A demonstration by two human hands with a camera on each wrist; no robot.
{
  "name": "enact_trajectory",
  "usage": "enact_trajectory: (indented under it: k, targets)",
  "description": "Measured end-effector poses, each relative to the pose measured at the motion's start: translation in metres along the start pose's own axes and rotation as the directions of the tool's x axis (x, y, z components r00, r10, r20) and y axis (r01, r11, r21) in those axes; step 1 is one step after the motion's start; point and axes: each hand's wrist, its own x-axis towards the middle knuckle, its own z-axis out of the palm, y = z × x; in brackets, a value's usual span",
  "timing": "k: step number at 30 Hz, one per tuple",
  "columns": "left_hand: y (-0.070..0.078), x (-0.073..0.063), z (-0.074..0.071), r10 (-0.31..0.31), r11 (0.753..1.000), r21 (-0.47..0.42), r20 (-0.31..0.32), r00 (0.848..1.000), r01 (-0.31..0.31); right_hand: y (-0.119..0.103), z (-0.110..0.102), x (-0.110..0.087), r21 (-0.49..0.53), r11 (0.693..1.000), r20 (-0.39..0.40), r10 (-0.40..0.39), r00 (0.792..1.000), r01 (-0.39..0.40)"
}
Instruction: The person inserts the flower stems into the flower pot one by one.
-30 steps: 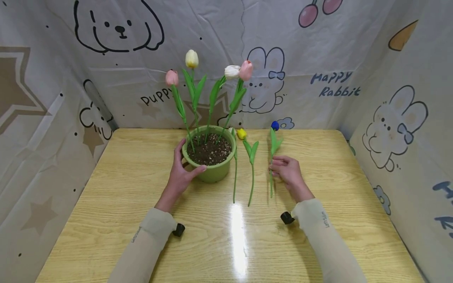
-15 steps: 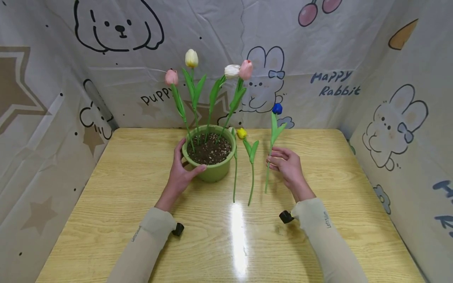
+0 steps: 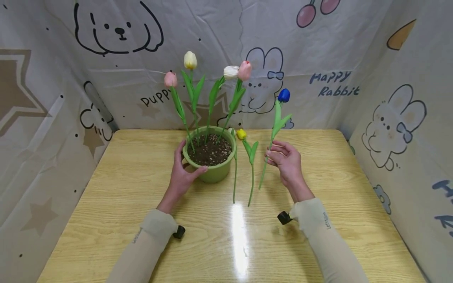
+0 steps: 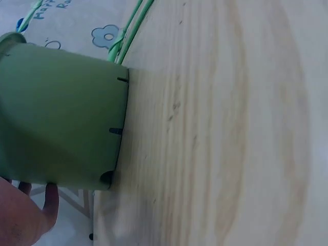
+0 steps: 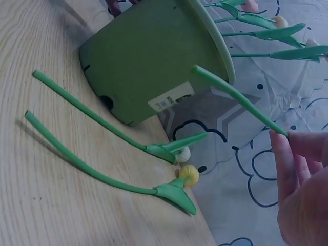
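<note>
My right hand pinches the green stem of a blue artificial tulip between thumb and fingers, above the table right of the pot. The tulip leans, bloom up and to the right; in the right wrist view its bare stem end points toward the pot. My left hand grips the green flowerpot at its left side, thumb along the front rim and fingers round the side. Dark soil fills the pot. Standing in it are two pink tulips, a pale yellow one and a white one.
Between pot and right hand, a yellow tulip and a white tulip lie on the wooden table. The white one lies close against the pot. A printed cloth hangs behind the table.
My right hand has lifted the blue tulip from near the table, and its stem end has swung left toward the pot. The left hand stays on the pot.
</note>
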Motion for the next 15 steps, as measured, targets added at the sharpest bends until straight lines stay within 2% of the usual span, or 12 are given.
enact_trajectory:
  k: [9, 15]
  targets:
    - [0.002, -0.008, 0.02, 0.057, 0.998, 0.012, -0.1, 0.993, -0.056, -0.01, 0.013, -0.002, 0.097, 0.992, -0.016, -0.084, 0.996, 0.085]
    - [0.007, -0.012, 0.027, 0.059, 0.998, 0.025, -0.125, 0.99, -0.057, -0.018, 0.023, 0.0, 0.157, 0.975, -0.034, -0.153, 0.988, 0.156]
